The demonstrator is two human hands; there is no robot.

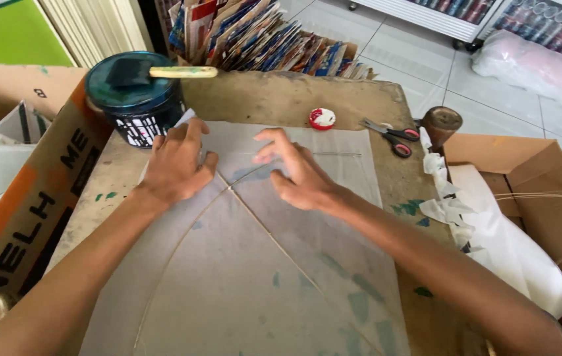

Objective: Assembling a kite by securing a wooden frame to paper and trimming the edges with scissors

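head view: thin translucent paper sheet [334, 217] lies flat on a worn brown table [281, 99], with thin sticks [274, 240] crossing on it, one straight, one bowed. the crossing sits just below and between the two hands. left hand [177, 165] rests palm down on the sheet's upper left part, fingers loosely together, pressing not pinching. right hand [297, 171] lies on the sheet just right of the crossing, fingers spread and slightly curled, fingertips near a stick; cannot tell if it pinches anything. beyond the left hand, a dark round paint tub [137, 105] with a foam brush [162, 71] across its lid. farther back on the table, a small red-and-white lid [322, 118] and red-handled scissors [393, 136]. right side: crumpled white paper [492, 237] in an open cardboard box [544, 198]. stacked printed packets [261, 36] behind the table.
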